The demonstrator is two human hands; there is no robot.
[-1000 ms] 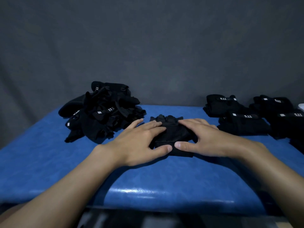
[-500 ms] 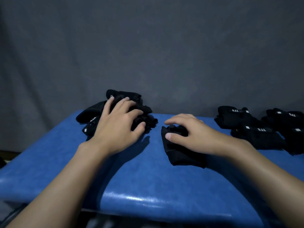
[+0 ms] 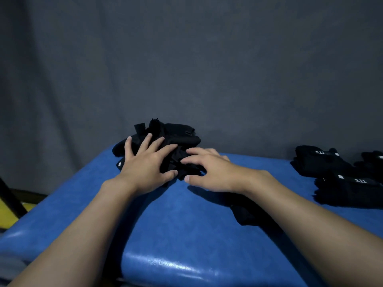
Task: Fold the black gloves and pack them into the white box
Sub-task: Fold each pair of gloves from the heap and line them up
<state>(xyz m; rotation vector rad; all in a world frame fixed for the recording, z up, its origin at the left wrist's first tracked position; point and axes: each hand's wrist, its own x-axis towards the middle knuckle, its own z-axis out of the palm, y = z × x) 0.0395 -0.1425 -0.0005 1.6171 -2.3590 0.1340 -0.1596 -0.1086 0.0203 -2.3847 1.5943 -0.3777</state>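
A loose pile of black gloves [image 3: 176, 135] lies at the far left of the blue table [image 3: 186, 235]. My left hand [image 3: 145, 164] rests flat on the pile with its fingers spread. Beside it, my right hand [image 3: 209, 170] touches the pile's right edge with gently bent fingers and holds nothing. One folded black glove [image 3: 243, 215] lies on the table, partly hidden under my right forearm. The white box is out of view.
Folded black gloves with white 5.11 labels [image 3: 323, 162] sit in a group at the right edge, one more [image 3: 350, 189] nearer to me. A grey cloth backdrop hangs behind the table. A black bar and a yellow surface [image 3: 8, 214] show at lower left.
My right hand let go of the folded glove and moved left to the loose pile. My left hand stayed on the pile. The view swung left.
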